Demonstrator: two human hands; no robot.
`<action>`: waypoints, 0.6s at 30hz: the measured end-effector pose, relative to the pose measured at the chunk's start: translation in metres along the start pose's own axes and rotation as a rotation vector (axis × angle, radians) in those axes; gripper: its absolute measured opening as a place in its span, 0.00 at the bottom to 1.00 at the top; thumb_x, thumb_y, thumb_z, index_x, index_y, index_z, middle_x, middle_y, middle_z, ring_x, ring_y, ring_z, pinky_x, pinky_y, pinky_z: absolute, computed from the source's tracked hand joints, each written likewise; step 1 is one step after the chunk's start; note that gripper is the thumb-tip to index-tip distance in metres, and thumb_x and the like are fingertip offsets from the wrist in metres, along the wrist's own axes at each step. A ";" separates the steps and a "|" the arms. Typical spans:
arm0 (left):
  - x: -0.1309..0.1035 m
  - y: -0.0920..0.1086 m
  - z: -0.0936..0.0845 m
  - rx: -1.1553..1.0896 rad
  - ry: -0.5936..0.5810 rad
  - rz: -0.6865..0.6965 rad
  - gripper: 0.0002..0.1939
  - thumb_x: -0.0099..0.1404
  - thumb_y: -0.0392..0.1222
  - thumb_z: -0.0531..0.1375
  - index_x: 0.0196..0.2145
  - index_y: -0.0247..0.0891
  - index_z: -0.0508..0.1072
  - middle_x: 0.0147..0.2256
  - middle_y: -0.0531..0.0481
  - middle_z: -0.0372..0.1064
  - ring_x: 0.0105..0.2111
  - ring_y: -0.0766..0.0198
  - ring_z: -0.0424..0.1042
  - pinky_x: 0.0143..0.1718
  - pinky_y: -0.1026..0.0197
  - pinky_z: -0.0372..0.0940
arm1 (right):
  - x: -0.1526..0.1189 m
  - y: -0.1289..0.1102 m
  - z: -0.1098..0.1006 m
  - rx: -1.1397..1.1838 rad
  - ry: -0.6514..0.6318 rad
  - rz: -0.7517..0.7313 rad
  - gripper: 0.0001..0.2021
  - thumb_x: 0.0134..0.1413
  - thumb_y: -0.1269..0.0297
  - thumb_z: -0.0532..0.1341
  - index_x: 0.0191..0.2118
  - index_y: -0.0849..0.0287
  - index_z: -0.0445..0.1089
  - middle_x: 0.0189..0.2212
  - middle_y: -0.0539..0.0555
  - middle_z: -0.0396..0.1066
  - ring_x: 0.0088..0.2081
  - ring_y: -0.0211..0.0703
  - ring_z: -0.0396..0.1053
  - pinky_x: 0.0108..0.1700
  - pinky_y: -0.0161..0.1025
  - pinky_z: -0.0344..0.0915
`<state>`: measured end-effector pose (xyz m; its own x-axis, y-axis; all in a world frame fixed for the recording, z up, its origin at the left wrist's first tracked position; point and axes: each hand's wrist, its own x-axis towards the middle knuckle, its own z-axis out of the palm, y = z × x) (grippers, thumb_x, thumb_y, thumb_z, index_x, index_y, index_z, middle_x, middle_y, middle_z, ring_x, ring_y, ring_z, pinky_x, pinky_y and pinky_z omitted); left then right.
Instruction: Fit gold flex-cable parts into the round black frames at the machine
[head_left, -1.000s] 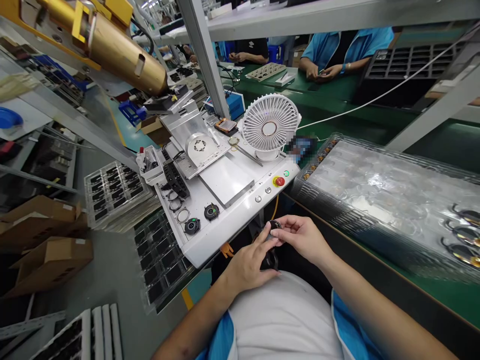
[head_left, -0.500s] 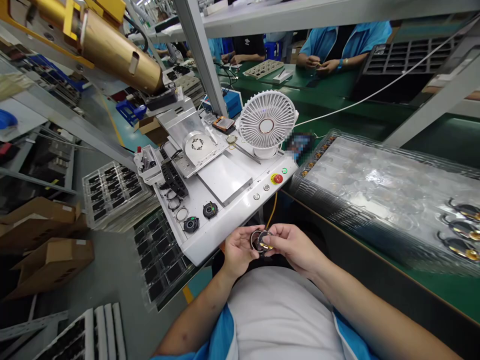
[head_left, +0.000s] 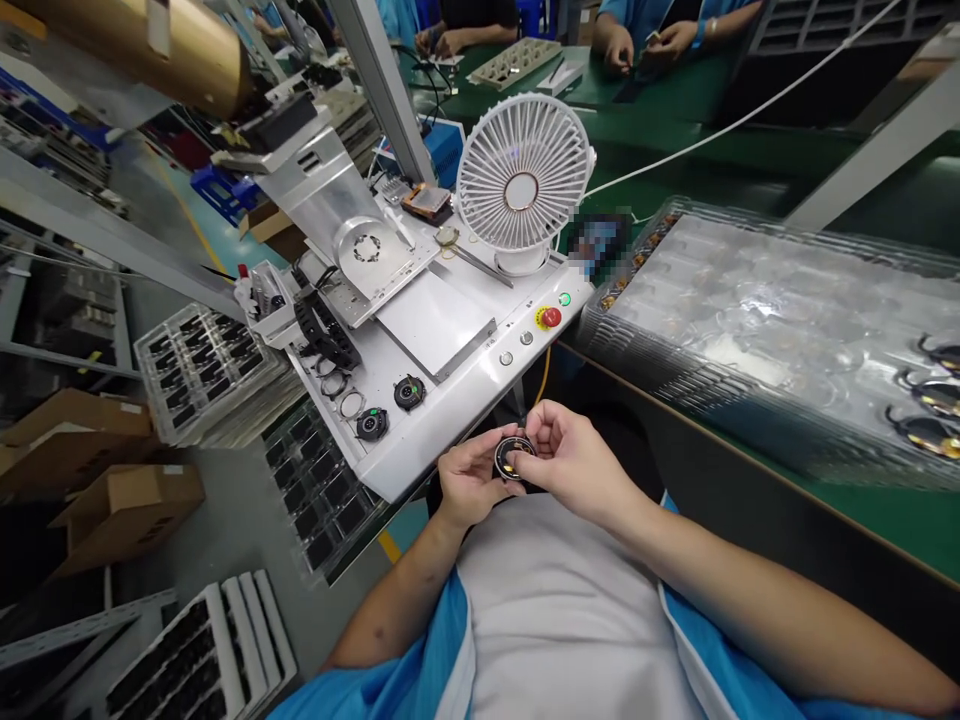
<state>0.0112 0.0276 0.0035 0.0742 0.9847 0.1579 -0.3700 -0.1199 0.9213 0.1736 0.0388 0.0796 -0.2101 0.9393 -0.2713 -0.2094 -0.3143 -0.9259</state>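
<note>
Close in front of my body, my left hand (head_left: 472,474) grips a round watch case (head_left: 503,462) by its rim, fingers and thumb wrapped around its side. My right hand (head_left: 566,458) is closed on the same case, its thumb pressing on the dark inner face, which shows gold-coloured bits. A ring edge circles that dark part. Two black watch bodies, one (head_left: 409,391) nearer the metal plate and one (head_left: 371,424) nearer the corner, lie on the white machine base (head_left: 465,385). Beside them are several loose metal rings (head_left: 351,404).
A white fan (head_left: 523,185) stands on the machine base, near a red stop button (head_left: 551,317). Behind is a metal fixture (head_left: 367,250). Stacked clear trays (head_left: 735,330) fill the right bench. Boxes (head_left: 127,510) and trays (head_left: 202,365) stand left. Co-workers' hands (head_left: 645,48) are across the bench.
The dark round part, earlier held overlapping beside the ring, now sits within its rim. Both hands have come closer together around it. The view has shifted, so the bench appears higher.
</note>
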 end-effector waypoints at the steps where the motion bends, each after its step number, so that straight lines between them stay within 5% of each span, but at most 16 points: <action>1: 0.000 0.000 0.000 0.001 -0.001 0.002 0.32 0.41 0.38 0.81 0.46 0.48 0.83 0.47 0.45 0.83 0.43 0.49 0.84 0.45 0.49 0.80 | 0.000 0.000 0.001 -0.002 0.002 0.002 0.15 0.39 0.66 0.68 0.29 0.54 0.59 0.20 0.43 0.64 0.21 0.35 0.62 0.22 0.31 0.57; 18: -0.003 -0.003 -0.003 0.048 0.031 0.010 0.32 0.41 0.41 0.81 0.47 0.49 0.83 0.48 0.46 0.83 0.46 0.48 0.83 0.49 0.47 0.78 | 0.004 -0.003 0.003 0.072 -0.022 0.054 0.18 0.39 0.65 0.70 0.30 0.55 0.58 0.20 0.41 0.66 0.20 0.32 0.64 0.22 0.28 0.60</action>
<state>0.0092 0.0250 -0.0014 0.0415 0.9867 0.1569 -0.3262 -0.1351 0.9356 0.1704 0.0434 0.0820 -0.2441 0.9178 -0.3133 -0.2651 -0.3739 -0.8888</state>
